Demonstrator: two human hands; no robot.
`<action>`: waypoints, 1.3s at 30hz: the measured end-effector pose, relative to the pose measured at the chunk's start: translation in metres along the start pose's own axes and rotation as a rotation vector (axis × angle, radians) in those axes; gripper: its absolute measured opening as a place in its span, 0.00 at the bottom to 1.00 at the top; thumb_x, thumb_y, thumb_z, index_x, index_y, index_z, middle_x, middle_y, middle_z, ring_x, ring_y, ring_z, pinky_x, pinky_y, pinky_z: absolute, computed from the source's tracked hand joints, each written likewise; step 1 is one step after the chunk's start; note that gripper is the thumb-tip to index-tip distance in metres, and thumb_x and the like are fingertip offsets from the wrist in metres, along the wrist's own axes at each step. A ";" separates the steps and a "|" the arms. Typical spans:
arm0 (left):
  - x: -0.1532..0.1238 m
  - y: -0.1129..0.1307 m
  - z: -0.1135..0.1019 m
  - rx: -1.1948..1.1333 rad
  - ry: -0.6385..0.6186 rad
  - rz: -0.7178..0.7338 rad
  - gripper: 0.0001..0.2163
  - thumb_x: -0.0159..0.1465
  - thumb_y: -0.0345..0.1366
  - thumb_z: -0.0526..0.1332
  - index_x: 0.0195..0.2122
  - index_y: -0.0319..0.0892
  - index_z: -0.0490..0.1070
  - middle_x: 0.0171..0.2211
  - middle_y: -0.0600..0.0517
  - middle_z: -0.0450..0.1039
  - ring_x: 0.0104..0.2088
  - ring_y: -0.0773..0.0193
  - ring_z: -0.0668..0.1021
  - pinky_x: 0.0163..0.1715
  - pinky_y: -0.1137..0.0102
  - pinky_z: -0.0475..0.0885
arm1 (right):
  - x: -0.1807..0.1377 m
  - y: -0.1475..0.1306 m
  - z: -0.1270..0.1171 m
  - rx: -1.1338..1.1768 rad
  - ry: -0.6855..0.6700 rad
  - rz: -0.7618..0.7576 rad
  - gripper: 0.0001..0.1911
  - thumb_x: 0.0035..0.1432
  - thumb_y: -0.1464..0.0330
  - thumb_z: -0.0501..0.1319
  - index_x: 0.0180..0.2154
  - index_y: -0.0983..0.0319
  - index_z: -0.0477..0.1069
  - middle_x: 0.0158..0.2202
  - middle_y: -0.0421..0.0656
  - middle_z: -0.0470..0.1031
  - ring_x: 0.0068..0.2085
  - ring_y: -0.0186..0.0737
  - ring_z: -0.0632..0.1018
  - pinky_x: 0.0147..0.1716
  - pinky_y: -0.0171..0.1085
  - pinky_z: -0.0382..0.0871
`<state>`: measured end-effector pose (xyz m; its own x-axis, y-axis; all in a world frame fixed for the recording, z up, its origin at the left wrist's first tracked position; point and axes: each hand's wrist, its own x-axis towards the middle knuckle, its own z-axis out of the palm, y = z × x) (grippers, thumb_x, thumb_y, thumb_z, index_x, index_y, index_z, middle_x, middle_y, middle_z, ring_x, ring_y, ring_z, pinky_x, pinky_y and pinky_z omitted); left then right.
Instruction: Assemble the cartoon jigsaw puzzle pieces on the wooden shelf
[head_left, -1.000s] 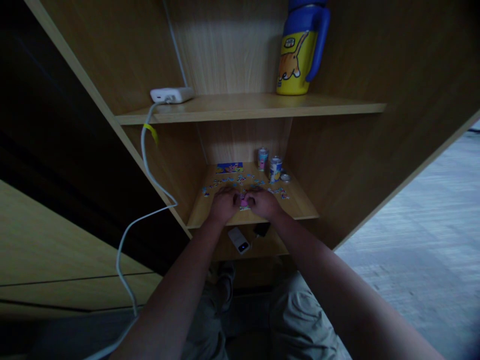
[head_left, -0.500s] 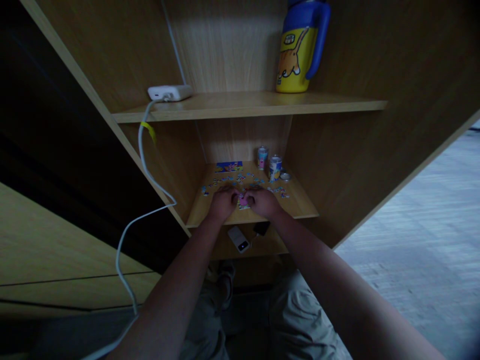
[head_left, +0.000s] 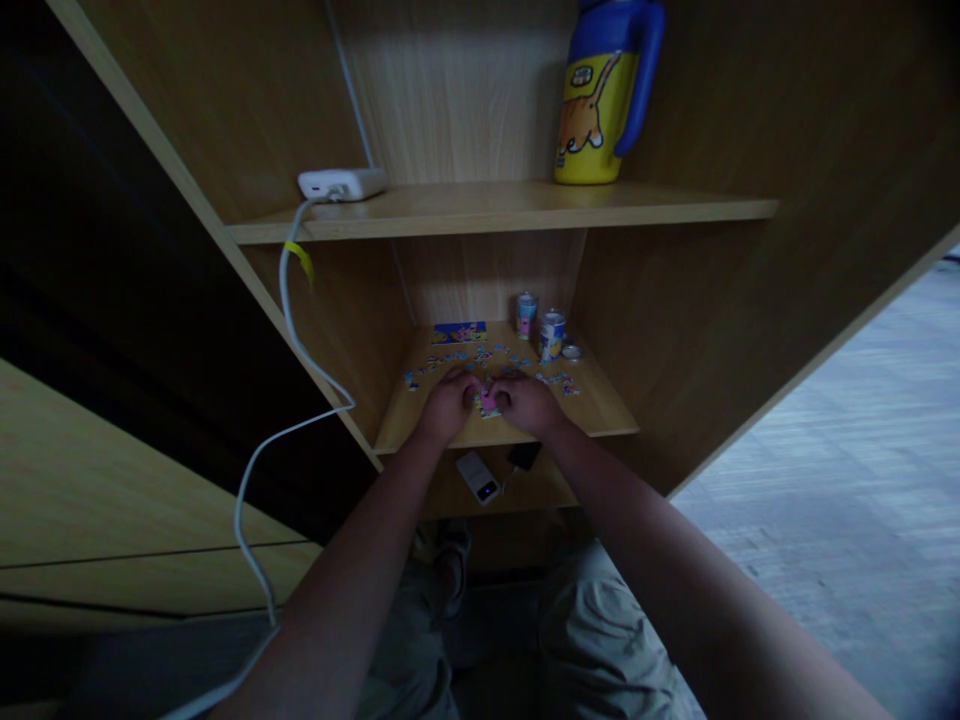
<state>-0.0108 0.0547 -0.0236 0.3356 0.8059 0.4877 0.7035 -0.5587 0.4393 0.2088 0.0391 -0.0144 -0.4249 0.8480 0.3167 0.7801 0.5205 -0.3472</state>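
On the middle shelf lies a small joined patch of jigsaw puzzle [head_left: 489, 404], pink and multicoloured, near the front edge. My left hand [head_left: 448, 402] is closed at its left side, fingertips pressed on the patch. From the right, my right hand [head_left: 526, 402] pinches at the patch's upper edge, its fingers curled. Whether a loose piece sits between the fingertips is too small to tell. Loose jigsaw pieces [head_left: 483, 355] are scattered behind both hands, with more pieces [head_left: 562, 382] to the right. A blue printed picture card [head_left: 460, 333] rests at the back left.
Two small printed cans [head_left: 526, 316] [head_left: 551, 336] stand at the back right beside a round metal lid [head_left: 571, 353]. Above, the upper shelf [head_left: 465, 212] holds a blue-yellow mug [head_left: 592, 105] and a white charger [head_left: 342, 184] with a hanging cable [head_left: 250, 470]. A power bank [head_left: 478, 477] lies below.
Both hands stay at the puzzle patch with only slight finger movement. The whole view has shifted a little; nothing else has visibly moved.
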 end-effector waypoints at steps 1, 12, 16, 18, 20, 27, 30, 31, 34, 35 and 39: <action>0.000 0.000 0.000 -0.006 0.003 0.003 0.11 0.69 0.23 0.61 0.40 0.45 0.80 0.43 0.48 0.81 0.46 0.55 0.83 0.54 0.60 0.80 | 0.000 0.000 0.000 0.001 0.002 0.000 0.16 0.73 0.75 0.60 0.47 0.57 0.88 0.50 0.45 0.89 0.54 0.46 0.84 0.58 0.39 0.73; 0.000 -0.002 0.003 -0.048 -0.002 0.028 0.13 0.68 0.21 0.60 0.41 0.45 0.81 0.44 0.48 0.81 0.46 0.56 0.83 0.54 0.61 0.81 | 0.001 0.002 0.003 0.002 0.014 0.004 0.16 0.72 0.75 0.61 0.47 0.56 0.87 0.50 0.44 0.89 0.54 0.46 0.84 0.57 0.39 0.74; 0.000 -0.001 0.001 -0.052 -0.013 0.042 0.13 0.68 0.21 0.61 0.40 0.45 0.81 0.43 0.49 0.82 0.45 0.56 0.83 0.54 0.61 0.81 | 0.000 0.003 0.004 0.006 0.011 0.006 0.16 0.73 0.75 0.60 0.47 0.56 0.87 0.50 0.43 0.89 0.54 0.45 0.84 0.58 0.38 0.73; 0.000 -0.001 0.001 -0.050 -0.015 0.047 0.13 0.67 0.21 0.61 0.40 0.45 0.81 0.43 0.49 0.82 0.45 0.56 0.83 0.54 0.62 0.81 | 0.000 0.003 0.004 0.008 0.010 0.009 0.16 0.73 0.75 0.61 0.47 0.55 0.87 0.50 0.43 0.89 0.55 0.45 0.84 0.58 0.38 0.73; 0.000 0.000 0.000 -0.046 -0.012 0.048 0.13 0.67 0.21 0.61 0.40 0.45 0.81 0.43 0.48 0.82 0.45 0.56 0.83 0.54 0.61 0.81 | 0.000 0.004 0.005 0.007 0.006 0.014 0.16 0.72 0.75 0.61 0.47 0.55 0.87 0.50 0.43 0.89 0.55 0.45 0.84 0.58 0.38 0.73; 0.001 0.000 -0.001 -0.026 -0.017 0.040 0.12 0.69 0.22 0.60 0.40 0.45 0.81 0.43 0.48 0.82 0.46 0.55 0.84 0.55 0.60 0.81 | 0.002 0.004 0.004 0.005 -0.006 0.020 0.16 0.73 0.74 0.61 0.49 0.56 0.87 0.51 0.43 0.89 0.55 0.45 0.84 0.58 0.38 0.73; 0.001 0.000 0.000 -0.009 -0.015 0.027 0.12 0.69 0.22 0.61 0.39 0.45 0.81 0.43 0.48 0.82 0.46 0.55 0.83 0.55 0.60 0.81 | 0.001 0.002 0.003 0.001 -0.004 0.026 0.16 0.73 0.74 0.60 0.49 0.56 0.87 0.51 0.45 0.89 0.56 0.45 0.84 0.59 0.38 0.73; 0.001 0.000 0.001 -0.004 -0.014 0.023 0.12 0.68 0.22 0.61 0.39 0.45 0.81 0.43 0.48 0.82 0.46 0.54 0.84 0.55 0.60 0.81 | 0.001 0.002 0.002 0.000 -0.004 0.027 0.16 0.73 0.74 0.60 0.49 0.56 0.87 0.51 0.45 0.89 0.55 0.46 0.84 0.59 0.39 0.73; 0.001 0.000 0.002 0.010 -0.011 0.013 0.12 0.68 0.22 0.61 0.40 0.45 0.81 0.43 0.47 0.82 0.46 0.54 0.84 0.55 0.59 0.81 | 0.001 0.001 0.000 0.000 -0.005 0.025 0.16 0.73 0.74 0.60 0.48 0.57 0.87 0.50 0.45 0.89 0.55 0.46 0.84 0.59 0.38 0.73; 0.001 0.001 0.002 0.014 -0.012 0.011 0.12 0.68 0.22 0.61 0.40 0.45 0.81 0.42 0.47 0.82 0.45 0.53 0.84 0.55 0.59 0.81 | 0.001 0.000 0.000 0.001 -0.005 0.024 0.16 0.73 0.75 0.60 0.47 0.57 0.87 0.50 0.45 0.89 0.55 0.45 0.84 0.59 0.38 0.73; 0.001 0.002 0.003 0.031 -0.017 0.005 0.11 0.67 0.23 0.63 0.40 0.46 0.81 0.42 0.47 0.83 0.46 0.52 0.84 0.56 0.57 0.81 | 0.001 -0.001 -0.002 0.007 -0.009 0.018 0.17 0.73 0.75 0.59 0.46 0.56 0.88 0.49 0.44 0.89 0.55 0.45 0.84 0.59 0.38 0.72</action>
<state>-0.0071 0.0555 -0.0250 0.3500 0.8063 0.4769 0.7203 -0.5571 0.4132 0.2084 0.0390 -0.0118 -0.4147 0.8584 0.3021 0.7844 0.5055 -0.3595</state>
